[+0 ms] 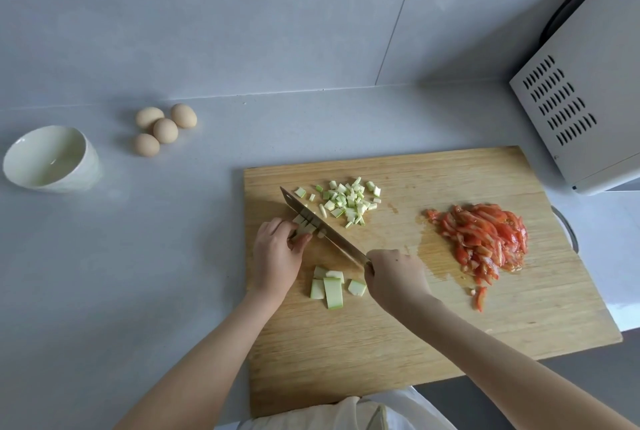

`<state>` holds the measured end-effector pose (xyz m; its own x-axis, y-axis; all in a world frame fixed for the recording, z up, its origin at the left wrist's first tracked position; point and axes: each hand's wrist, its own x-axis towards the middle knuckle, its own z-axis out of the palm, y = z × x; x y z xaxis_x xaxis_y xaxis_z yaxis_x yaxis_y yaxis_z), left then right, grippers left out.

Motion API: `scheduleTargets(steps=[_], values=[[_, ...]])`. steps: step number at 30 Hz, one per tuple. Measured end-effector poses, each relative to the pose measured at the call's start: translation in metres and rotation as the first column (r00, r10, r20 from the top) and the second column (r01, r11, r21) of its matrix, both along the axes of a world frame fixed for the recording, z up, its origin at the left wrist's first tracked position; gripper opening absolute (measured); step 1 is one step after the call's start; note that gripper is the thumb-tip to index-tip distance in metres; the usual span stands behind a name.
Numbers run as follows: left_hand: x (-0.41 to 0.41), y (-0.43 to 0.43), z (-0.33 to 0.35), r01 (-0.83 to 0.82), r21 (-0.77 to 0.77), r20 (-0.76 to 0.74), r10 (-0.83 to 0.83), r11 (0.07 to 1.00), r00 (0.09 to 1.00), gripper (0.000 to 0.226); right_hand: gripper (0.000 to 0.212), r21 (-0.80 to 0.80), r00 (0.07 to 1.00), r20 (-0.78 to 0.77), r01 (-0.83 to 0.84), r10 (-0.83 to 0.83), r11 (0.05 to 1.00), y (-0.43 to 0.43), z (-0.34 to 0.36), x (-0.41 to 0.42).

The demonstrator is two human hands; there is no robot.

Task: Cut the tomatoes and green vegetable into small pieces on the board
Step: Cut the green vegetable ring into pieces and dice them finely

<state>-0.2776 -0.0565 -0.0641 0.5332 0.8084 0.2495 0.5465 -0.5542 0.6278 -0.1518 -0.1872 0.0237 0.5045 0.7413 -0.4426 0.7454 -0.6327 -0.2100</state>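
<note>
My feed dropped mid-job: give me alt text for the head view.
The right hand slices a knife through green vegetable strips held by the left hand on a wooden board. Diced green pieces, uncut slabs and cut tomato lie on it.

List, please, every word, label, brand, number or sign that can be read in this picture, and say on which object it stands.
There is no readable text in this view.
The white appliance shows only vent slots, no brand or label.
The knife, cutting board, bowl and eggs carry no visible print or marking.
</note>
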Motion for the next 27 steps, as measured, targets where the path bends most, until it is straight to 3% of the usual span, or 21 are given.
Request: scheduleTargets(steps=[7, 11, 16, 24, 27], values=[[-0.005, -0.004, 0.003, -0.003, 0.034, -0.01, 0.003, 0.999, 1.0, 0.029, 0.037, 0.085, 0.999, -0.042, 0.035, -0.032, 0.996, -0.011, 0.01, 0.002], [-0.006, -0.006, 0.003, -0.005, 0.062, 0.009, 0.005, 0.998, 1.0, 0.011, 0.037, 0.036, 0.999, -0.029, 0.018, -0.017, 0.999, -0.015, 0.014, -0.001], [-0.004, -0.003, 0.005, 0.025, 0.058, 0.021, -0.026, 0.998, 0.999, 0.009, 0.037, -0.01, 1.0, -0.012, -0.001, 0.001, 1.0, 0.002, 0.001, -0.002], [-0.007, -0.002, 0.003, 0.05, 0.059, 0.001, -0.05, 0.997, 0.999, 0.009, 0.036, 0.078, 0.998, -0.058, 0.033, -0.029, 0.996, -0.005, 0.011, 0.0], [-0.007, -0.002, 0.001, 0.054, 0.053, -0.001, -0.054, 0.997, 0.999, 0.008, 0.036, 0.024, 1.0, -0.03, -0.005, 0.005, 1.0, -0.007, 0.013, -0.003]])
